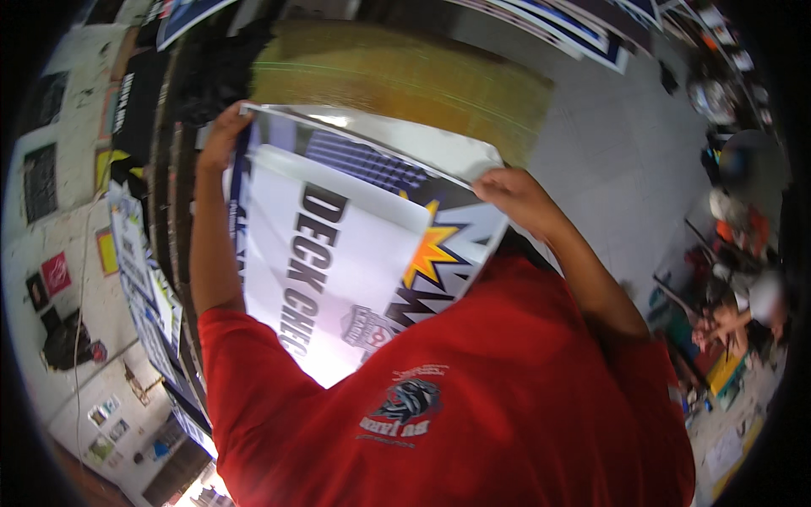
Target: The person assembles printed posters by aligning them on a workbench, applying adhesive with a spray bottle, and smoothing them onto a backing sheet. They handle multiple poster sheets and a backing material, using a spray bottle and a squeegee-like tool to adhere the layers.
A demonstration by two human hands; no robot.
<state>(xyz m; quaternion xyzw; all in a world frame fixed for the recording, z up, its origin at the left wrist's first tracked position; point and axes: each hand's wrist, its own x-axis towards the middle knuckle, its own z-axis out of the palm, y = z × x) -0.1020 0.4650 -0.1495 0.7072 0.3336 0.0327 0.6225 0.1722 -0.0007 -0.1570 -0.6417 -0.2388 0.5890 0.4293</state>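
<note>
A large printed board (338, 253) stands tilted in front of my chest. Its face has a white panel with big black lettering, blue parts and an orange-yellow starburst. My left hand (225, 133) is closed on its far left corner. At the far right corner, the fingers of my right hand (507, 193) are wrapped over the edge. My red shirt covers the board's near edge. A pale sheet or board back (422, 135) shows just behind the top edge; I cannot tell whether it is part of the same board.
Beyond the board lies a yellow-green work surface (380, 72), with grey floor (591, 160) to its right. More printed boards (574, 25) lie at the far edge, and others lean along the left (144, 262). Another person (735, 321) sits at the right among scattered items.
</note>
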